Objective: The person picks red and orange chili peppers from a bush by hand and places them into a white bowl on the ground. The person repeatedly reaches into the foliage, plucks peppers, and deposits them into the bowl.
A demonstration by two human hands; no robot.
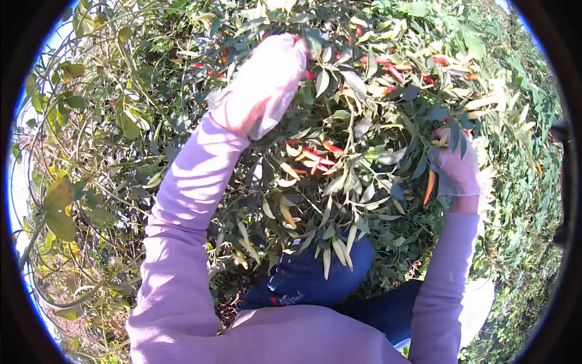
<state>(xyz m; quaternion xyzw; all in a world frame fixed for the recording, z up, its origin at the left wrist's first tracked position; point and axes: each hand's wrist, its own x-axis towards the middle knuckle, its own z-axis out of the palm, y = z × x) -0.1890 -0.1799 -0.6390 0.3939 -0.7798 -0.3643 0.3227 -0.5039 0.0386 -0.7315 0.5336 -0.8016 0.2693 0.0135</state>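
My left hand [268, 84], in a thin clear plastic glove, reaches into the top of a chili pepper plant [352, 182]. Its fingertips are lost among leaves beside a red chili pepper [310, 75]. My right hand [457, 166] is gloved the same way and bent at the plant's right side. Leaves cover part of its fingers, so its grip is unclear. A small yellowish piece [440, 142] shows at those fingers, and an orange chili pepper [428, 187] hangs just left of the palm. Between my hands hangs a cluster of red chili peppers [316, 159].
Pale green chili peppers [338, 250] hang over my knee [327, 268] in blue trousers. Twining vines [129, 63] crowd the left side. Dense foliage [523, 182] stands at the right. A white object [477, 309], possibly a bag, lies beside my right forearm.
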